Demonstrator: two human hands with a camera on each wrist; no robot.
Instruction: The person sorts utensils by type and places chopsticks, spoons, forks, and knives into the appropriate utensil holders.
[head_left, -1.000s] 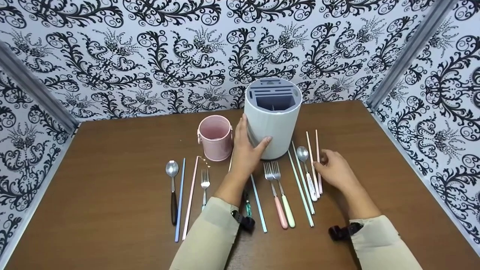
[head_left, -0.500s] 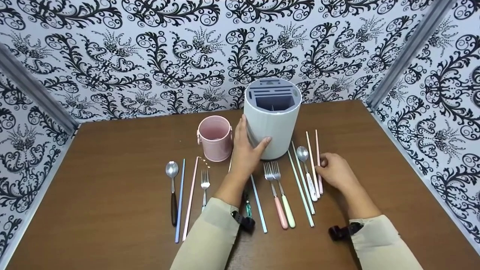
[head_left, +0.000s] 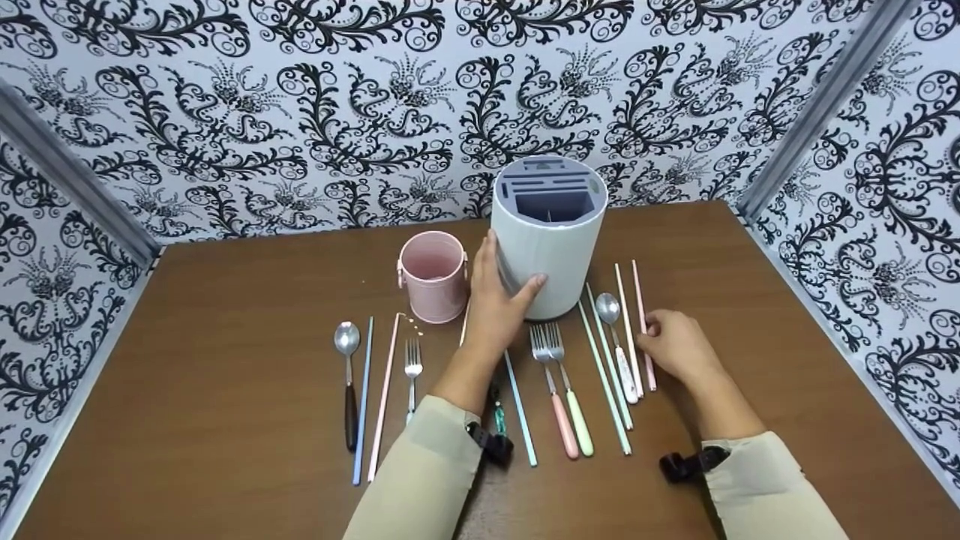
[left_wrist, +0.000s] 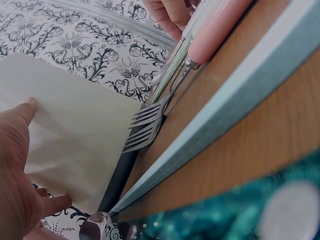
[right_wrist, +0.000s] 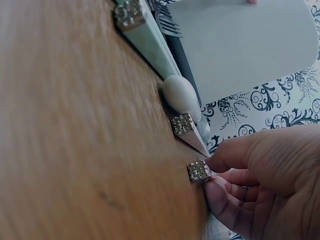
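Observation:
In the head view my left hand (head_left: 497, 311) rests against the left and front of a tall white utensil holder (head_left: 551, 247) with a grey slotted top. Its thumb and fingers lie spread and fairly straight on the wall, as the left wrist view also shows. My right hand (head_left: 679, 345) pinches a pink chopstick (head_left: 643, 319), the rightmost one, between thumb and forefinger. Its patterned square end (right_wrist: 198, 171) appears in the right wrist view, close to the table. A pale chopstick (head_left: 628, 330) and a spoon with a light patterned handle (head_left: 626, 375) lie just left of it.
A pink bucket-like cup (head_left: 433, 277) stands left of the holder. Two forks (head_left: 561, 390), green chopsticks (head_left: 604, 375) and a blue chopstick (head_left: 521, 412) lie before it. Farther left are a black-handled spoon (head_left: 349, 390), more chopsticks and a fork (head_left: 412, 367). Patterned walls enclose the table.
My right hand has closed in on the pink chopstick and shifted its near end slightly right, away from the pale one. The left hand and the holder stay in place.

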